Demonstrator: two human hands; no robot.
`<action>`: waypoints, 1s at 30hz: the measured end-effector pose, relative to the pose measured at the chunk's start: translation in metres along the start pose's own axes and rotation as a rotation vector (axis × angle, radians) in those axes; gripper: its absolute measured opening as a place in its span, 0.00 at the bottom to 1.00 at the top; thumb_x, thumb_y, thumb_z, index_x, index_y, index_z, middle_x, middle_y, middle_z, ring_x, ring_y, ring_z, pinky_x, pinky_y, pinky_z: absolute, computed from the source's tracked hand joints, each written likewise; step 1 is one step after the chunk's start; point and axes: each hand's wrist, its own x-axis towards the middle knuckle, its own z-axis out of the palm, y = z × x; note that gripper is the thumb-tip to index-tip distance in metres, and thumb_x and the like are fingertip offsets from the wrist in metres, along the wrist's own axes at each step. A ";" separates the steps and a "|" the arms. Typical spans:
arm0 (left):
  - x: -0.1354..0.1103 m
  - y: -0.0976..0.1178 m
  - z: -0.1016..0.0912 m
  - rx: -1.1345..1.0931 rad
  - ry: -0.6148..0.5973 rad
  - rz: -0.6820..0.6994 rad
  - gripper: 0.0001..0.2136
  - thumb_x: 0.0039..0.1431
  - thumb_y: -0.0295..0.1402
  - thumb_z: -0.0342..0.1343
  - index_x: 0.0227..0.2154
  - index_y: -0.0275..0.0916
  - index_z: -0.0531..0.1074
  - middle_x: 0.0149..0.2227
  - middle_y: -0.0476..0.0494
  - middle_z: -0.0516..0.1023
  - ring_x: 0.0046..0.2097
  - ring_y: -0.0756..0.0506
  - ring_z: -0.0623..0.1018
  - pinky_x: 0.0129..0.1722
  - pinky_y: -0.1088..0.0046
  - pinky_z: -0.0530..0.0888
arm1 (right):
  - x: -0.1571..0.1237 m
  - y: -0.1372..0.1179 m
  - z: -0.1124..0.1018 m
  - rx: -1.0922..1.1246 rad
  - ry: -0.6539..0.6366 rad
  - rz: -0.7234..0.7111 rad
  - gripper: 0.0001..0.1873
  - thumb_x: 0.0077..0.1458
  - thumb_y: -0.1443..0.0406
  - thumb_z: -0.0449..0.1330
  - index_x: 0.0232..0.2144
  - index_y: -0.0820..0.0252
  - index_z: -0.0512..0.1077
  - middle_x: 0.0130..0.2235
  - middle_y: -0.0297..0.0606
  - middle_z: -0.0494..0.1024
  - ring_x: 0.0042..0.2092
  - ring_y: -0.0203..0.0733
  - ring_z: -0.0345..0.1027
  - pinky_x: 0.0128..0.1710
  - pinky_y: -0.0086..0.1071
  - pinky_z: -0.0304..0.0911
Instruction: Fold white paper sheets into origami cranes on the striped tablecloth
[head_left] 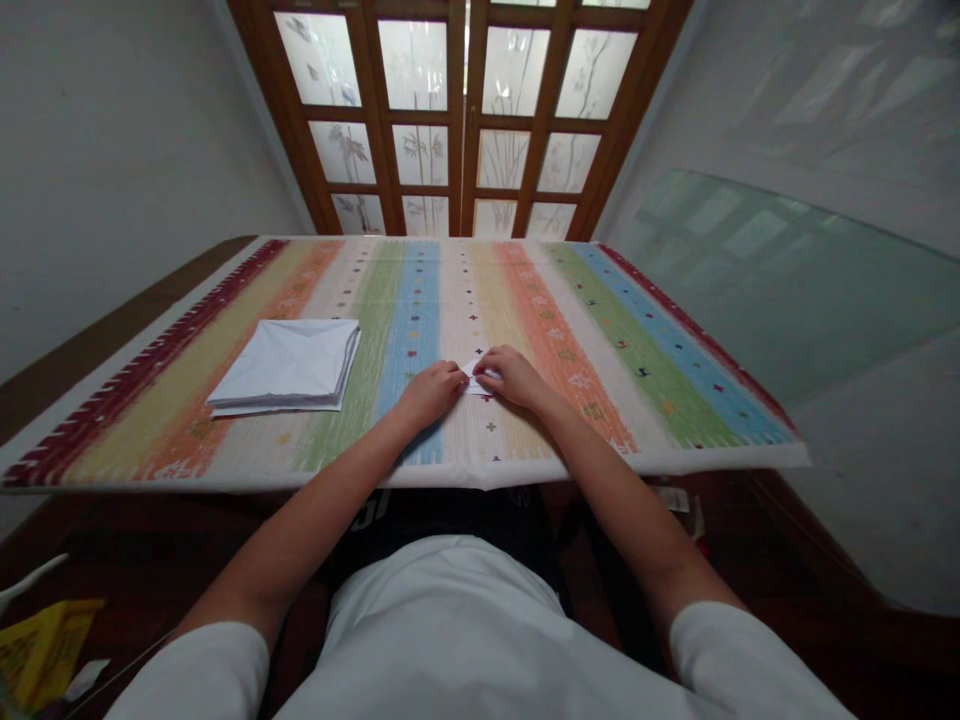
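White paper piece (475,388), small and seemingly folded, pinched by fingertips in left grip (433,392) and right grip (516,377) alike in the head view, on the striped tablecloth (450,300) over the desk (120,326), to the right of the stacked white sheets (289,362). Best done, judging by the pose, with edges aligned first, left side pinned firmly, and right grip pressed slowly outward along any crease, without letting the tablecloth ruck beneath.

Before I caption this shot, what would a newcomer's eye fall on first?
A brightly striped cloth fills the middle. Near its front edge, the left hand and right hand touch a small white paper, and a paper stack lies off to the left.
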 end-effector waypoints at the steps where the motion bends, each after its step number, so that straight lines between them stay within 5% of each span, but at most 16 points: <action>1: 0.000 0.001 0.000 0.010 -0.010 0.001 0.13 0.74 0.26 0.53 0.43 0.38 0.84 0.43 0.36 0.83 0.47 0.40 0.80 0.50 0.64 0.76 | 0.000 0.001 -0.002 -0.002 -0.007 -0.010 0.06 0.63 0.69 0.68 0.36 0.56 0.85 0.42 0.44 0.85 0.48 0.50 0.75 0.55 0.43 0.66; 4: -0.002 0.002 -0.002 0.051 -0.034 -0.011 0.13 0.73 0.25 0.53 0.44 0.38 0.84 0.43 0.36 0.83 0.45 0.41 0.80 0.44 0.67 0.74 | -0.004 0.003 -0.010 0.069 -0.046 -0.024 0.04 0.61 0.67 0.70 0.39 0.57 0.85 0.44 0.43 0.85 0.46 0.48 0.76 0.52 0.40 0.67; 9: -0.004 0.002 -0.005 0.099 -0.045 0.008 0.13 0.72 0.23 0.53 0.46 0.39 0.83 0.46 0.35 0.83 0.45 0.41 0.80 0.38 0.69 0.72 | -0.012 0.003 -0.022 0.190 -0.106 -0.020 0.15 0.54 0.66 0.76 0.46 0.57 0.85 0.47 0.42 0.86 0.46 0.47 0.78 0.47 0.36 0.68; 18: -0.005 0.002 -0.005 -0.005 -0.022 0.065 0.12 0.72 0.28 0.54 0.41 0.39 0.83 0.43 0.35 0.84 0.48 0.39 0.80 0.49 0.64 0.76 | -0.013 -0.002 -0.025 0.139 -0.135 -0.056 0.02 0.61 0.66 0.70 0.35 0.56 0.84 0.44 0.42 0.85 0.44 0.46 0.78 0.49 0.36 0.68; 23: -0.006 0.003 -0.008 0.003 -0.041 0.090 0.10 0.72 0.35 0.58 0.44 0.37 0.82 0.46 0.34 0.84 0.50 0.38 0.81 0.52 0.62 0.77 | -0.015 -0.001 -0.029 0.189 -0.155 -0.040 0.13 0.50 0.64 0.78 0.40 0.55 0.85 0.49 0.43 0.86 0.48 0.49 0.80 0.47 0.36 0.70; 30: -0.007 0.000 -0.007 -0.094 -0.002 0.077 0.10 0.71 0.40 0.62 0.44 0.39 0.80 0.46 0.35 0.82 0.50 0.37 0.80 0.52 0.60 0.76 | -0.016 -0.004 -0.027 0.106 -0.105 -0.053 0.08 0.60 0.64 0.67 0.40 0.57 0.87 0.44 0.44 0.88 0.42 0.47 0.80 0.46 0.36 0.70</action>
